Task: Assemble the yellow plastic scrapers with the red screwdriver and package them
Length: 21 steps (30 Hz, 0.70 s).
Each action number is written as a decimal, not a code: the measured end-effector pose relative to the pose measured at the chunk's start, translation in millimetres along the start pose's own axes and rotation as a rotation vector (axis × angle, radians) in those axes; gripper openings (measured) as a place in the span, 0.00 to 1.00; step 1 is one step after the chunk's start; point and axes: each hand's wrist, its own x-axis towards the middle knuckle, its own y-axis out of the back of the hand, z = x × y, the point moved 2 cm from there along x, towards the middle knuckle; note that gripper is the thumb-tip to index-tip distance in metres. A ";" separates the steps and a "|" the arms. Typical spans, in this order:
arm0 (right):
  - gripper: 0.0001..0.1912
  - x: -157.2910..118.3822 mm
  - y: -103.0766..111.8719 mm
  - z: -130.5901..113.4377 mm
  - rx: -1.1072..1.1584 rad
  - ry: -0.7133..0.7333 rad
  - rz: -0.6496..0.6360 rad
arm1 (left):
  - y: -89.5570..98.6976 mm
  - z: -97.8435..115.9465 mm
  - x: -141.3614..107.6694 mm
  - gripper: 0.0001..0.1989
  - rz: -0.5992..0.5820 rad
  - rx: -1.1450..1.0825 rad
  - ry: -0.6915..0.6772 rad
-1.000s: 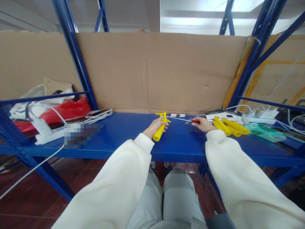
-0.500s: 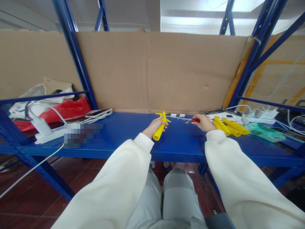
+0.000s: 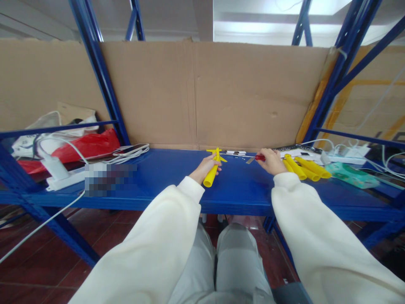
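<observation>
My left hand (image 3: 209, 166) is closed around a yellow plastic tube with a finned end (image 3: 208, 180), its open round end facing me and the fins pointing away. To the right, my right hand (image 3: 270, 161) grips the red handle of a screwdriver (image 3: 260, 157) just above the blue tabletop. Its shaft points left toward the finned end and is hard to make out. A small flat metal piece (image 3: 250, 160) lies just left of the red handle. Several tiny bits, perhaps screws, are scattered nearby.
Several yellow tubes (image 3: 311, 169) lie right of my right hand, beside a green packet (image 3: 352, 175). White power strips with cables (image 3: 61, 179) stand at both sides. A tall cardboard sheet (image 3: 240, 97) closes off the back of the blue table (image 3: 171, 177).
The screwdriver's red handle has risen slightly with my right hand, and its shaft shows less clearly than before. My left hand and the yellow tube have stayed in place.
</observation>
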 end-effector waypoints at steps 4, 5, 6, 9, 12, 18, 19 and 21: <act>0.06 -0.2 0.4 4.3 0.038 0.001 0.012 | 0.6 2.2 -1.3 0.36 -0.001 0.036 -0.024; 0.07 -0.1 0.6 5.5 0.056 -0.002 0.008 | 0.9 2.8 -1.1 0.37 -0.008 0.039 -0.035; 0.08 0.1 0.7 6.5 0.078 -0.006 0.001 | 1.3 3.3 -0.6 0.37 -0.017 0.040 -0.048; 0.10 0.7 0.5 7.2 0.147 -0.015 -0.034 | 3.4 3.2 2.3 0.37 -0.022 0.048 -0.095; 0.11 1.4 -0.7 5.3 0.191 -0.012 -0.067 | 6.6 0.7 6.9 0.37 0.021 0.084 -0.134; 0.11 2.7 -2.4 -1.4 0.194 0.037 -0.071 | 9.3 -0.7 11.4 0.39 0.046 0.067 -0.197; 0.11 2.7 -2.5 -2.4 0.187 0.038 -0.071 | 9.3 0.0 11.2 0.39 0.050 0.055 -0.206; 0.09 2.6 -2.8 -3.7 0.168 0.020 -0.072 | 9.0 1.0 10.6 0.38 0.057 0.041 -0.215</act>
